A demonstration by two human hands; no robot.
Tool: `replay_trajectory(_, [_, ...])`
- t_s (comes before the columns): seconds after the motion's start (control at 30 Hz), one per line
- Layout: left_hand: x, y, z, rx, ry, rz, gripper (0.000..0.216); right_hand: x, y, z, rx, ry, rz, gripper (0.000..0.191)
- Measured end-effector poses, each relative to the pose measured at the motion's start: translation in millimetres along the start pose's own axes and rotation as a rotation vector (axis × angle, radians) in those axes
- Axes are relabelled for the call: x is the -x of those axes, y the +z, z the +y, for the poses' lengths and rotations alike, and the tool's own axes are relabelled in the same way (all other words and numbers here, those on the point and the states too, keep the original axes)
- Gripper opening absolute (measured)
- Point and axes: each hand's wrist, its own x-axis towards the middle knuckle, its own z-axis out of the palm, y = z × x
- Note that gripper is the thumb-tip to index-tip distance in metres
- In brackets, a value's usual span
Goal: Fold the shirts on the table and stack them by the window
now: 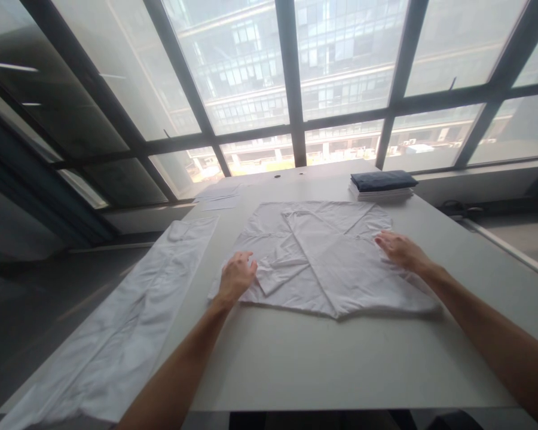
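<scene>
A white garment (336, 257) that looks like a shirt lies spread on the white table (341, 364), its collar not plain to see. Parts of it are folded over, with creases on the left half and an edge slanting down the middle. My left hand (238, 276) rests at the garment's left side, fingers apart and slightly bent. At the right side, my right hand (401, 249) lies on the cloth near its edge, fingers stretched out. Neither hand visibly grips the fabric.
Another white garment (130, 322) lies lengthwise along the table's left side. Toward the back right sits a folded stack topped by a dark blue cloth (383, 180). Flat white sheets (219, 197) lie at the back left. Large windows (246, 65) stand behind the table.
</scene>
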Motion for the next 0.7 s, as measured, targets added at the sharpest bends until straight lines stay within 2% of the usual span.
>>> replay_trajectory(0.13, [-6, 10, -4, 0.137, 0.134, 0.020, 0.030, 1, -1, -5, -0.082, 0.067, 0.124, 0.044])
replay_trajectory(0.2, [-6, 12, -5, 0.160, 0.160, 0.010, 0.030, 1, -1, -8, -0.090, 0.089, 0.138, 0.043])
replay_trajectory(0.43, [-4, 13, -12, 0.051, 0.121, -0.082, 0.023, 4, 0, -13, -0.021, 0.095, -0.021, 0.043])
replay_trajectory(0.6, [3, 5, -7, -0.059, 0.124, -0.144, 0.026, 5, -1, -12, -0.029, 0.086, -0.052, 0.042])
replay_trajectory(0.7, [10, -4, 0, -0.129, 0.070, -0.174, 0.031, 5, -1, -12, -0.044, 0.055, -0.068, 0.043])
